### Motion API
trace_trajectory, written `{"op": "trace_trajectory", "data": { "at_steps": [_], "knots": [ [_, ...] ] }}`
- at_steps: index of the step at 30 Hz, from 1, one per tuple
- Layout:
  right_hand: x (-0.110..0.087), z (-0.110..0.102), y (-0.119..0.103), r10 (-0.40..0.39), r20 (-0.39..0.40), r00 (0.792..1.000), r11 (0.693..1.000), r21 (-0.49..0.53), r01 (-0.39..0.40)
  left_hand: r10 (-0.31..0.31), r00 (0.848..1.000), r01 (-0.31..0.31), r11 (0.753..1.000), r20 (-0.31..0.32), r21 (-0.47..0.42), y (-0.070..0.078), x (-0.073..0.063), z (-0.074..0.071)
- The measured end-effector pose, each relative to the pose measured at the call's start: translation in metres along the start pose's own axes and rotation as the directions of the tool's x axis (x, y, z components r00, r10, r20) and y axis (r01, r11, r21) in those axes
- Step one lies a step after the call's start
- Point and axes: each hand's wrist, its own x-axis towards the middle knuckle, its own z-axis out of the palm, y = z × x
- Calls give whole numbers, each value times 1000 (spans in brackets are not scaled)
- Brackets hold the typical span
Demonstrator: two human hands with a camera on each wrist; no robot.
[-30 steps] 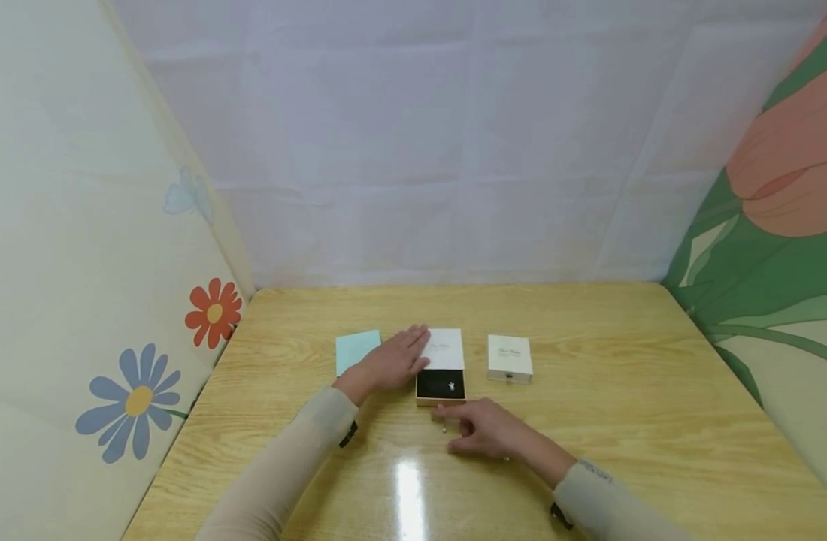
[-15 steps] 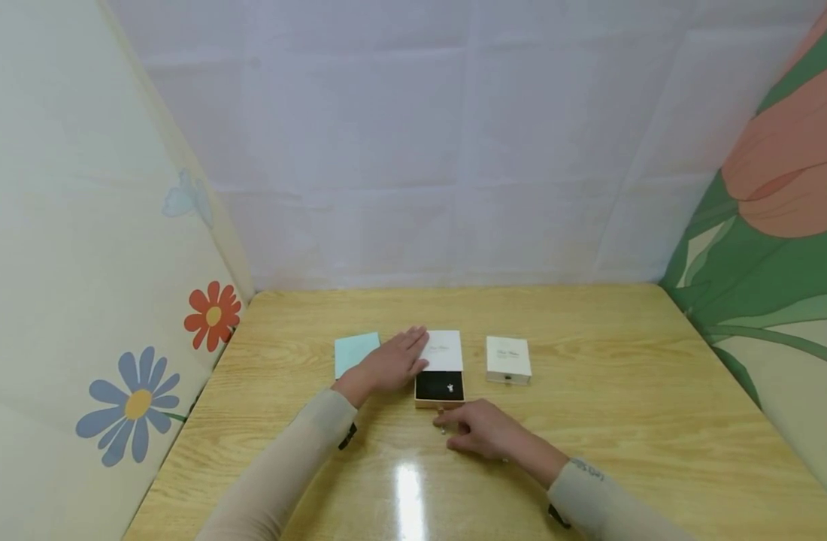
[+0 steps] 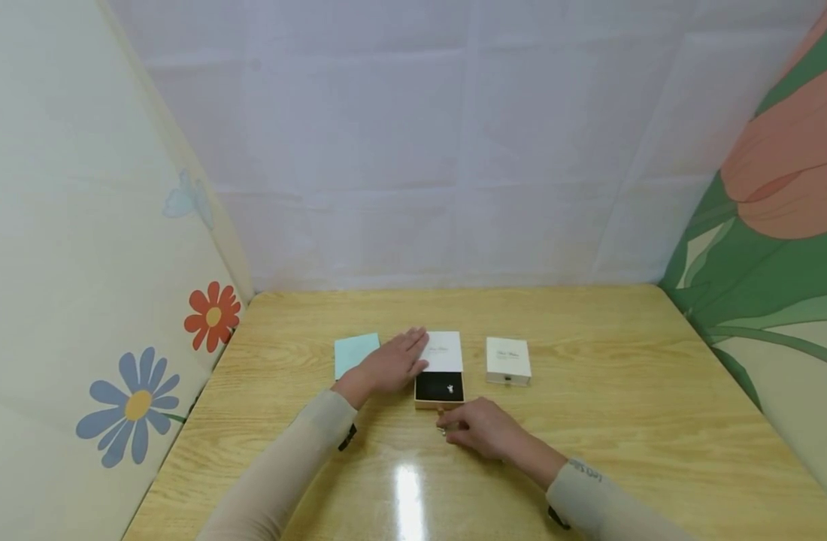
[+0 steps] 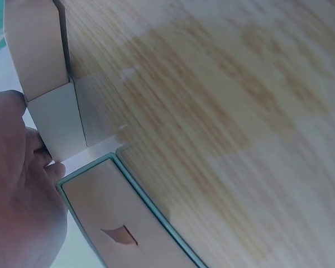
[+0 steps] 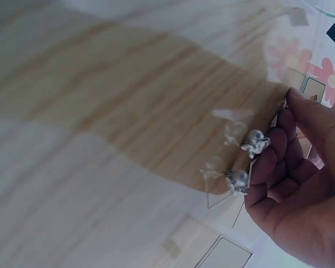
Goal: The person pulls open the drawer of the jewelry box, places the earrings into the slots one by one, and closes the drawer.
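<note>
My left hand (image 3: 389,364) rests with straight fingers on the left side of a white box sleeve (image 3: 444,350). Its black-lined drawer (image 3: 430,386) is pulled out toward me, and a small silver ornament (image 3: 450,389) lies in it. A pull tab sticks out of the drawer's front. Just in front of that, my right hand (image 3: 486,430) pinches a tiny silver earring (image 3: 442,430) between thumb and index finger, low over the table. In the right wrist view two silver pieces with ball shapes, one piece (image 5: 257,143) and another piece (image 5: 238,181), sit by the curled fingers.
A light teal box (image 3: 355,352) stands left of the sleeve, partly behind my left hand. On the right a second white box (image 3: 508,360) is closed, with a dark tab. Wooden table (image 3: 589,413); a white cloth (image 3: 386,150) hangs behind it, flowered cloths at both sides.
My right thumb and index finger have come together at the earring in front of the drawer. My left hand keeps its place on the sleeve.
</note>
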Motion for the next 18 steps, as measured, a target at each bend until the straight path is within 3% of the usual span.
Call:
{"op": "trace_trajectory", "data": {
  "at_steps": [18],
  "knots": [
    [3,-1,-5,37,-13,999,999,-7,-37,2,1000,-2,1000,-4,3,1,1,1]
  ]
}}
